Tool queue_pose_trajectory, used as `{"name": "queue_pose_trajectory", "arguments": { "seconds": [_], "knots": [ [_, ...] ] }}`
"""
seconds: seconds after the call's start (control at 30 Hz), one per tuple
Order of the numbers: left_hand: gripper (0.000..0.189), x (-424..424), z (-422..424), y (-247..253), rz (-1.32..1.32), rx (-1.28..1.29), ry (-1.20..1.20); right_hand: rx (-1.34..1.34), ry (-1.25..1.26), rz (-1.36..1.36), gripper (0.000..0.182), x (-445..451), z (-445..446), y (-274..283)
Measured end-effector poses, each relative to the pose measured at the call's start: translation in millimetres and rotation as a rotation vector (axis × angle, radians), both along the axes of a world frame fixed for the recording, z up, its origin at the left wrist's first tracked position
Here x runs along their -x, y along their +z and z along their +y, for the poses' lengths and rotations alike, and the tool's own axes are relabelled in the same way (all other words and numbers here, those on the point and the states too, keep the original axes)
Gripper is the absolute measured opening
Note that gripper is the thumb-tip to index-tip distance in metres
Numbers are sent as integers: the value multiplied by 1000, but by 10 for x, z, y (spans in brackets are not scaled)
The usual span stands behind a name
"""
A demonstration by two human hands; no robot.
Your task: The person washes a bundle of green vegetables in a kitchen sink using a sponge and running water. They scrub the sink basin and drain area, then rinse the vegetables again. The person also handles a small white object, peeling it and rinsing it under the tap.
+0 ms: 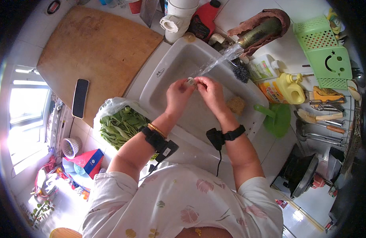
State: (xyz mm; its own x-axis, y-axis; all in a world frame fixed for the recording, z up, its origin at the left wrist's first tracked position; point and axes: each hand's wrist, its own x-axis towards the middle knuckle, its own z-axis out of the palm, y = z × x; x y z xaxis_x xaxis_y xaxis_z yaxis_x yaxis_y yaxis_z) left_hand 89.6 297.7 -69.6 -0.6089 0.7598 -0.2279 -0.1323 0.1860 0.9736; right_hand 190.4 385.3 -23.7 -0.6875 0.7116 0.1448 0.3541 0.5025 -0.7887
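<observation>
Both hands are raised over a white ceramic sink (154, 86). My left hand (178, 92) grips a small clear, rounded object (190, 81), too small to name surely. The fingers of my right hand (211, 90) pinch the other side of it, thumb and fingertips together. A stream of water (220, 59) runs from a pipe spout (259, 32) wrapped in brown cloth (285, 22) and falls just beyond my fingertips. A tan sponge (236, 105) lies in the sink to the right of my right wrist.
Leafy greens (122, 125) in a plastic bag stand left of the sink. A phone (80, 98) lies on a wooden board (102, 44). Along the right stand a dark scourer (241, 70), a yellow detergent bottle (291, 89), a green scoop (278, 119) and a rack of brushes (323, 116).
</observation>
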Motion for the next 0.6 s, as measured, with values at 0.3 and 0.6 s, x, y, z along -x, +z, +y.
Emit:
{"name": "queue_pose_trajectory", "arguments": {
  "seconds": [0.3,0.6],
  "knots": [
    [30,70,-94,334,514,-54,9,230,66,21,17,-62,-11,104],
    [34,46,-189,534,579,-62,-99,68,41,-108,15,-49,-51,191]
  ]
}}
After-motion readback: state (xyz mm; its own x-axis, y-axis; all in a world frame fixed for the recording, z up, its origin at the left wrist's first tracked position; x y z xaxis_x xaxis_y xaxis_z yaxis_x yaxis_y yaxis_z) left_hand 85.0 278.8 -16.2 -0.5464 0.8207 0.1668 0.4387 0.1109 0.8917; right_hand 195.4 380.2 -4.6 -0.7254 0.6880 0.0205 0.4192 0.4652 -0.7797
